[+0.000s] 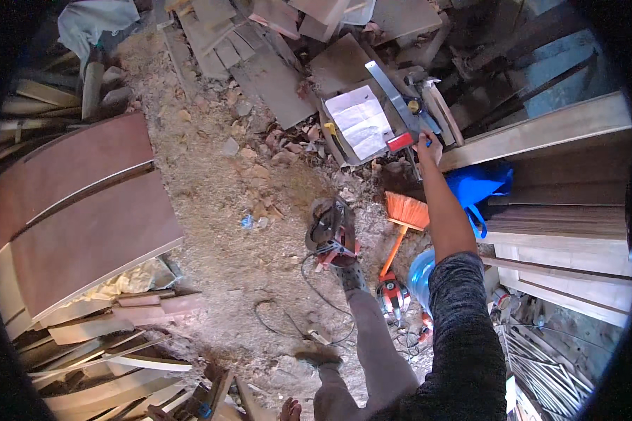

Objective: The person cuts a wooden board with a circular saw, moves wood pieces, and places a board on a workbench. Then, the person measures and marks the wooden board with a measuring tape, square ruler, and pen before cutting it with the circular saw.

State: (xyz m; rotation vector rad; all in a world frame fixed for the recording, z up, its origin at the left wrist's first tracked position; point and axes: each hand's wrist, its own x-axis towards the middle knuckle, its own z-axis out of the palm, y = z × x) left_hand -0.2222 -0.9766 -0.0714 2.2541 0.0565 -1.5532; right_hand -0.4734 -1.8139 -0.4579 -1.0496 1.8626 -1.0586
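My right hand (pixel 429 149) reaches far out to a small board (pixel 336 151) and is closed on something small, partly blue, that I cannot make out. Right beside its fingers are a red block-like item (pixel 400 142) and a long metal ruler or square (pixel 390 87). A creased white paper sheet (pixel 360 121) lies on the board, with a yellow-and-black hand tool (pixel 336 139) at its left edge. Only the fingertips of my left hand (pixel 291 409) show at the lower edge, stretched out and seemingly holding nothing.
By my foot stands a corded power tool (pixel 336 228). An orange broom (pixel 406 212), a red-and-black power tool (pixel 393 296) and a blue water jug (pixel 420 277) are beside my right arm. Planks (pixel 555 137) and a blue bag (pixel 479 184) lie right; brown panels (pixel 95 235) left.
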